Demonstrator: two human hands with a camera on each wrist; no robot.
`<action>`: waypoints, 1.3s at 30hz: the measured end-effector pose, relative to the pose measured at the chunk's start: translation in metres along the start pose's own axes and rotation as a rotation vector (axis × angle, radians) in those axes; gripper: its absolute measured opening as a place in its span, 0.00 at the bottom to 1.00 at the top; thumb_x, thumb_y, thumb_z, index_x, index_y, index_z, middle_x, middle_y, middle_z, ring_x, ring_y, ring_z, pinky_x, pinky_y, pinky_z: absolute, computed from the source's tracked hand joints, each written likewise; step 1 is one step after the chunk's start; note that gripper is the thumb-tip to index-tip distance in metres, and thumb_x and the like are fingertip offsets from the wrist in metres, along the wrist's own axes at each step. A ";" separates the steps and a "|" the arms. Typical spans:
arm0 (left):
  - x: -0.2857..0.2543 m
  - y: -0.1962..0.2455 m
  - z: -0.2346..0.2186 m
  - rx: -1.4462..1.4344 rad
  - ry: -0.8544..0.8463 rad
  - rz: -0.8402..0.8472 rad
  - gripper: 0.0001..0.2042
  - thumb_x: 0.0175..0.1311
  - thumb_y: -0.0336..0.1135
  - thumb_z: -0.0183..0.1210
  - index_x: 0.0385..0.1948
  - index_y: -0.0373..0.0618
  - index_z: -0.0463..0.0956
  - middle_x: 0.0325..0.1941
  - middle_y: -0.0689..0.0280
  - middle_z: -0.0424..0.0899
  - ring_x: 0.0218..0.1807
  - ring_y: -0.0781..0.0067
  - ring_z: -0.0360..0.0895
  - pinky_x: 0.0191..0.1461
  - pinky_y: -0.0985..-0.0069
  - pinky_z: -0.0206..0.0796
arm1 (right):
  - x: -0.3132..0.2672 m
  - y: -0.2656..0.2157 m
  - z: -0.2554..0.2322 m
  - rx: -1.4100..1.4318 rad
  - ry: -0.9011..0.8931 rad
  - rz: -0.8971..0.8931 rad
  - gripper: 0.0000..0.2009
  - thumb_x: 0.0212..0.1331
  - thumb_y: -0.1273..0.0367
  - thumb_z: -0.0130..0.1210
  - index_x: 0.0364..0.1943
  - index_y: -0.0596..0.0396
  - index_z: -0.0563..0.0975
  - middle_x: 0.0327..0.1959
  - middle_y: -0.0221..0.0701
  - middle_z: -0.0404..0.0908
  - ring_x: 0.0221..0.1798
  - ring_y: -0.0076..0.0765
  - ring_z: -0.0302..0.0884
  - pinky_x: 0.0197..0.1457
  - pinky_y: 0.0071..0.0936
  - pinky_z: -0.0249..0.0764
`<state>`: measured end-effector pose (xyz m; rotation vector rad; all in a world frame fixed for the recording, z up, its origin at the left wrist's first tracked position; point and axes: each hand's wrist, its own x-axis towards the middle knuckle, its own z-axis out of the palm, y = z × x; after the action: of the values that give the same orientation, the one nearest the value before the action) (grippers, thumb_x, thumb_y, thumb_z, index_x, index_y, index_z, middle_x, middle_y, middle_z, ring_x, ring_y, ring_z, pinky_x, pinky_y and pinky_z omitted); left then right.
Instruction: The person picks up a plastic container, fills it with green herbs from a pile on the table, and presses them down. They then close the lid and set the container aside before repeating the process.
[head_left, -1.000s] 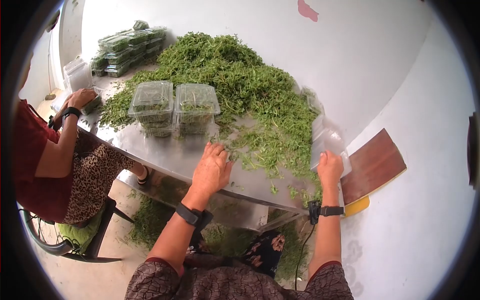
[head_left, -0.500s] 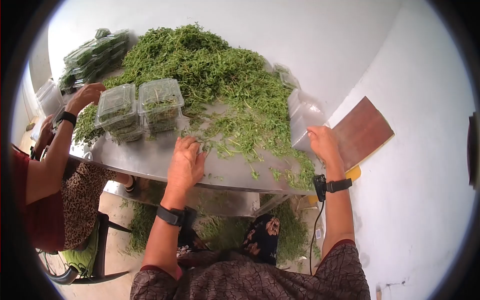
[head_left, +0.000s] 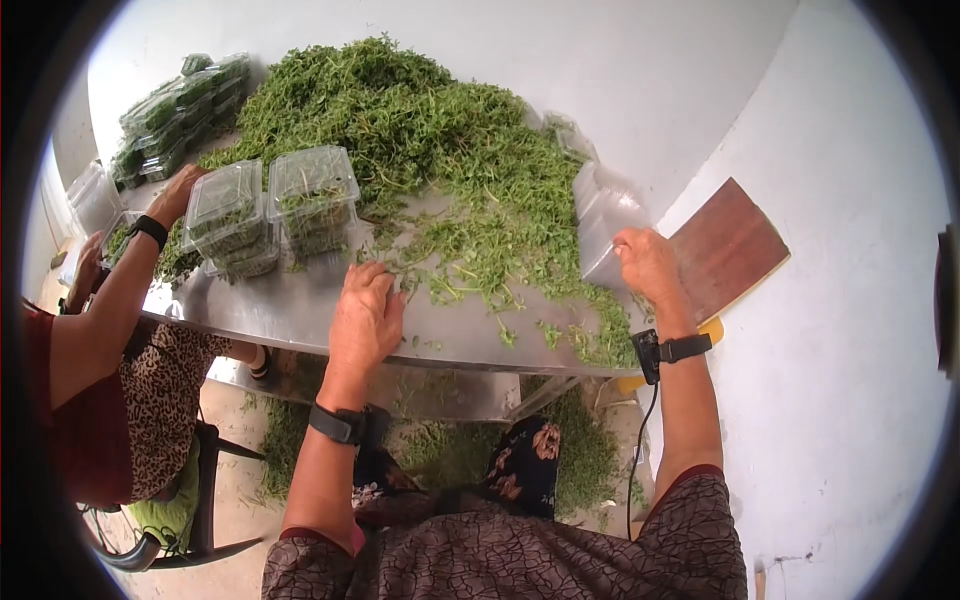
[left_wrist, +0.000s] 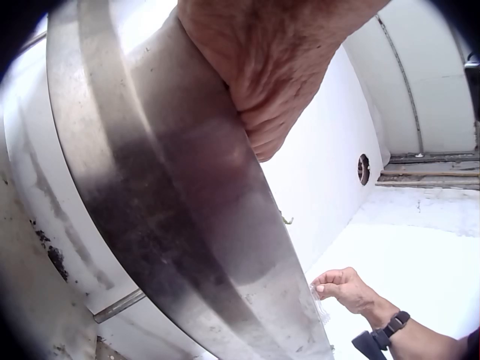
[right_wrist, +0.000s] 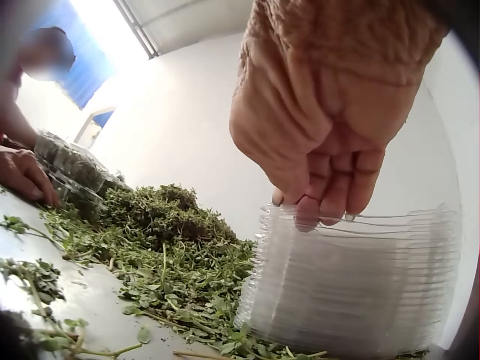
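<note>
At the right end of the metal table (head_left: pixel 450 355), my right hand (head_left: pixel 650 265) curls its fingers over the edge of a nested stack of clear plastic clamshell boxes (head_left: pixel 603 215). The right wrist view shows thumb and fingertips pinching the rims at the top of this stack (right_wrist: pixel 352 289). My left hand (head_left: pixel 366 315) rests on the front of the tabletop with relaxed fingers and holds nothing. Just beyond it lie loose green sprigs (head_left: pixel 455 265). Two piles of filled, lidded clamshell boxes (head_left: pixel 312 190) stand ahead and to its left.
A large heap of leafy greens (head_left: pixel 380 110) covers the back of the table. More filled boxes (head_left: pixel 165 125) are stacked at the far left. Another person's arm (head_left: pixel 125 255) reaches in there. A brown board (head_left: pixel 728 235) leans by the right wall. Greens (head_left: pixel 575 455) lie under the table.
My view has swung right and settled. My right hand stays at the box stack, its fingers now over the edge. My left hand stays on the table. The other person's arm has shifted.
</note>
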<state>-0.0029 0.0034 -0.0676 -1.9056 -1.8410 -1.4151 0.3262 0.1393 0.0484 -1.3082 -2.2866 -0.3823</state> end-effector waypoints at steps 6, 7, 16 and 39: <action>0.000 -0.001 0.001 0.011 -0.003 -0.014 0.10 0.53 0.26 0.58 0.36 0.33 0.75 0.48 0.50 0.78 0.55 0.46 0.72 0.69 0.56 0.55 | 0.002 0.004 0.001 0.050 0.002 -0.020 0.04 0.52 0.72 0.55 0.31 0.55 0.79 0.28 0.42 0.80 0.37 0.50 0.78 0.44 0.42 0.73; 0.000 0.000 0.000 0.011 -0.004 -0.016 0.10 0.53 0.26 0.58 0.36 0.33 0.75 0.48 0.50 0.78 0.55 0.46 0.72 0.69 0.56 0.55 | 0.002 0.005 0.001 0.066 0.000 -0.011 0.04 0.51 0.71 0.55 0.30 0.55 0.79 0.28 0.41 0.80 0.36 0.50 0.77 0.43 0.42 0.73; 0.000 0.000 0.000 0.006 -0.012 -0.015 0.09 0.53 0.26 0.58 0.36 0.33 0.75 0.48 0.50 0.78 0.55 0.46 0.72 0.69 0.56 0.55 | 0.001 0.006 -0.001 0.113 -0.026 -0.020 0.06 0.51 0.69 0.57 0.31 0.55 0.79 0.28 0.41 0.80 0.36 0.49 0.77 0.42 0.42 0.72; 0.001 0.001 -0.003 -0.023 -0.012 -0.072 0.09 0.53 0.27 0.58 0.35 0.32 0.77 0.47 0.50 0.79 0.56 0.48 0.72 0.69 0.57 0.55 | 0.013 0.017 -0.004 0.197 0.052 -0.022 0.06 0.51 0.72 0.52 0.31 0.53 0.79 0.29 0.41 0.80 0.34 0.48 0.78 0.40 0.38 0.74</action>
<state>-0.0040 0.0024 -0.0648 -1.8804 -1.9251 -1.4555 0.3363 0.1560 0.0587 -1.1632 -2.2335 -0.1902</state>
